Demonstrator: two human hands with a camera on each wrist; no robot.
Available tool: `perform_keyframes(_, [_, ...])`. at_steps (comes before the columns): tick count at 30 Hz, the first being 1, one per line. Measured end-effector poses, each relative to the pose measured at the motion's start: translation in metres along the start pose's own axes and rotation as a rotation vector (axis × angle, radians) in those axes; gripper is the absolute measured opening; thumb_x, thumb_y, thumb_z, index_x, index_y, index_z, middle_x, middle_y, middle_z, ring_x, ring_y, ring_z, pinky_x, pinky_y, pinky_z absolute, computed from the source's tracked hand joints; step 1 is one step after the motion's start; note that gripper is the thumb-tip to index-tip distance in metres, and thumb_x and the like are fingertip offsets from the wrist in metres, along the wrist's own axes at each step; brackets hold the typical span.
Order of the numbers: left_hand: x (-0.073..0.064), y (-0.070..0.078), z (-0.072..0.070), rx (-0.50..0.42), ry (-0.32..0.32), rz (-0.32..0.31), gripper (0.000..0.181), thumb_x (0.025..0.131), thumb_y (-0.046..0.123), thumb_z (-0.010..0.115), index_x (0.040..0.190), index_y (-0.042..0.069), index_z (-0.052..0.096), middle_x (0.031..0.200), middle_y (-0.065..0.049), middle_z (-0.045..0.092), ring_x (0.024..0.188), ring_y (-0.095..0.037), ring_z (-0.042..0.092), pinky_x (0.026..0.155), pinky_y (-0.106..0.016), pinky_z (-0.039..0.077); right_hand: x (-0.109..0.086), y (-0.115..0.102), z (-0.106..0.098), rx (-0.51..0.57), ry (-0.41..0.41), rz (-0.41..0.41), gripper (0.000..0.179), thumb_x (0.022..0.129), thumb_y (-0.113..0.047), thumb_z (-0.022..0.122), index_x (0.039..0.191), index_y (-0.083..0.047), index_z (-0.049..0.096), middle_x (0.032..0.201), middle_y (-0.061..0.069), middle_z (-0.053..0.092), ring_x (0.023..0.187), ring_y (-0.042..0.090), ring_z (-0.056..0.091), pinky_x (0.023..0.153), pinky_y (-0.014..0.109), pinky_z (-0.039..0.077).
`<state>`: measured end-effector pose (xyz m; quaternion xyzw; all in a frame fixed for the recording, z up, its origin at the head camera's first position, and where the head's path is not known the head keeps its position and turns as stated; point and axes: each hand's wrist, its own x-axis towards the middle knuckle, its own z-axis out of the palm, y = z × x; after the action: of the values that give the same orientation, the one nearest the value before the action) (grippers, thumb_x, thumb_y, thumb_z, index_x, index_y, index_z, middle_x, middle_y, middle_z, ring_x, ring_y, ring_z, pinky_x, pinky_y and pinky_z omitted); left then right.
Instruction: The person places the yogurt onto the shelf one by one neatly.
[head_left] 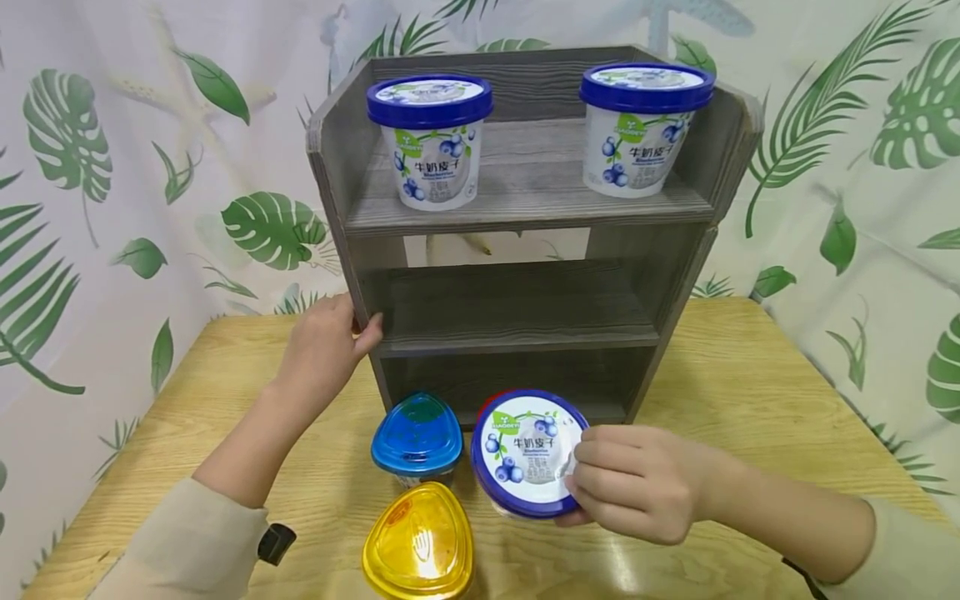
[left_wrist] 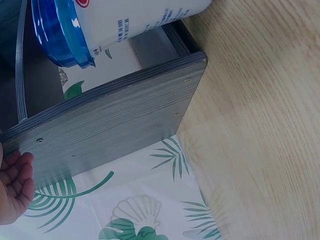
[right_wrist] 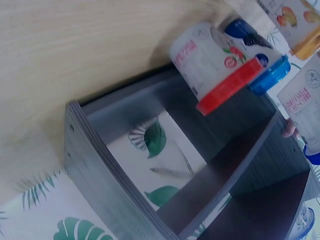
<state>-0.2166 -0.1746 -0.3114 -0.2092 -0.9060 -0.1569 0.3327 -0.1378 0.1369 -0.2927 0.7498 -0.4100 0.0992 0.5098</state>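
Note:
A grey wooden shelf [head_left: 517, 304] stands on the table. My left hand [head_left: 322, 346] grips the edge of its left side panel, thumb at the front; the left wrist view shows curled fingers of that hand [left_wrist: 17, 182] against the panel's outer face. In front of the shelf, my right hand [head_left: 637, 483] holds a white blueberry-print tub [head_left: 534, 454] by its dark blue lid's rim, lid tilted towards me. The right wrist view shows this tub's side [right_wrist: 304, 102] and a fingertip beside it. Two matching tubs, left [head_left: 431, 162] and right [head_left: 633, 150], sit on the top shelf.
A blue-lidded tub [head_left: 417, 437] and a yellow-lidded one [head_left: 420, 542] stand before the shelf, left of the held tub. Behind the held tub is a red-lidded tub [right_wrist: 215, 65], mostly hidden in the head view. Leaf-print cloth [head_left: 142, 167] hangs behind.

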Motion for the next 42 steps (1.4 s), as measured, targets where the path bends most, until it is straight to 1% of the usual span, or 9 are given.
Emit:
perform_keyframes(10, [0.001, 0.003, -0.002, -0.010, -0.008, 0.000, 0.017, 0.087, 0.013, 0.062, 0.080, -0.001, 0.055, 0.065, -0.013, 0.057, 0.060, -0.029, 0.053, 0.054, -0.037, 0.045, 0.006, 0.013, -0.006, -0.011, -0.006, 0.000, 0.026, 0.088, -0.012, 0.065, 0.064, -0.003, 0.059, 0.063, 0.003, 0.058, 0.057, 0.015, 0.052, 0.053, 0.025, 0.050])
perform_keyframes(20, [-0.001, 0.002, -0.002, -0.006, -0.022, -0.015, 0.018, 0.087, 0.014, 0.063, 0.082, -0.002, 0.056, 0.066, -0.014, 0.056, 0.061, -0.029, 0.053, 0.055, -0.037, 0.046, 0.003, 0.020, -0.005, -0.036, 0.005, 0.030, 0.026, 0.088, -0.015, 0.066, 0.065, -0.002, 0.061, 0.063, 0.003, 0.060, 0.057, 0.016, 0.053, 0.052, 0.026, 0.051])
perform_keyframes(25, [0.000, 0.002, -0.002, -0.001, -0.025, -0.013, 0.018, 0.087, 0.015, 0.063, 0.083, -0.002, 0.057, 0.066, -0.014, 0.057, 0.061, -0.029, 0.053, 0.055, -0.037, 0.046, 0.001, 0.024, -0.004, -0.048, 0.007, 0.044, 0.026, 0.087, -0.015, 0.066, 0.065, -0.002, 0.061, 0.064, 0.003, 0.061, 0.056, 0.016, 0.054, 0.052, 0.026, 0.051])
perform_keyframes(30, [0.001, 0.002, -0.002, -0.004, -0.024, -0.012, 0.017, 0.087, 0.015, 0.063, 0.085, -0.002, 0.058, 0.066, -0.013, 0.057, 0.061, -0.028, 0.053, 0.054, -0.036, 0.046, 0.000, 0.027, -0.005, -0.044, -0.015, 0.069, 0.026, 0.088, -0.016, 0.065, 0.067, -0.001, 0.062, 0.064, 0.004, 0.061, 0.057, 0.016, 0.054, 0.052, 0.027, 0.051])
perform_keyframes(37, [0.002, 0.002, -0.002, -0.002, -0.013, -0.005, 0.017, 0.087, 0.015, 0.062, 0.084, -0.001, 0.058, 0.066, -0.013, 0.057, 0.060, -0.028, 0.053, 0.054, -0.036, 0.045, 0.002, 0.033, -0.008, -0.031, -0.070, 0.108, 0.026, 0.090, -0.018, 0.063, 0.071, -0.001, 0.063, 0.067, 0.004, 0.062, 0.059, 0.017, 0.055, 0.054, 0.028, 0.052])
perform_keyframes(42, [0.001, 0.001, -0.001, -0.002, -0.022, -0.018, 0.017, 0.087, 0.015, 0.062, 0.084, -0.001, 0.058, 0.067, -0.014, 0.058, 0.061, -0.029, 0.054, 0.055, -0.037, 0.046, 0.002, 0.037, -0.007, -0.034, -0.089, 0.124, 0.026, 0.091, -0.016, 0.062, 0.071, 0.000, 0.063, 0.068, 0.006, 0.062, 0.060, 0.018, 0.055, 0.055, 0.028, 0.052])
